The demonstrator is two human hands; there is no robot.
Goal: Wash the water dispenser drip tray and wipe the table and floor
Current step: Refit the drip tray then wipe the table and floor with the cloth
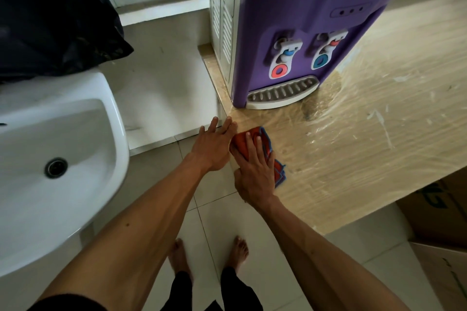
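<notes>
- Head view: the right hand [255,174] lay flat on a red cloth [241,142] with blue edging. Its fingers were straight and close together, pressing the cloth down rather than pinching it.
- The cloth sat bunched at the near left corner of the table [379,134], with part of it showing past the right side of the hand.
- The left hand [214,146] was just beside the cloth at the table's left edge, palm down, fingers straight and slightly spread, holding nothing. Its fingertips reached the corner, but I could not tell whether it pressed on the edge.
- The drip tray [283,93], grey and slotted with a white rim, was seated at the foot of the purple water dispenser [303,20], under its two taps.
- The dispenser stood on the table's far left part, and the wood-grain top in front of it showed glossy streaks.
- A white sink [50,134] stood to the left, well apart from the table.
- Two bare feet [238,250] stood on the pale tiled floor [214,222].
- A cardboard box [442,209] sat under the table at the right.
</notes>
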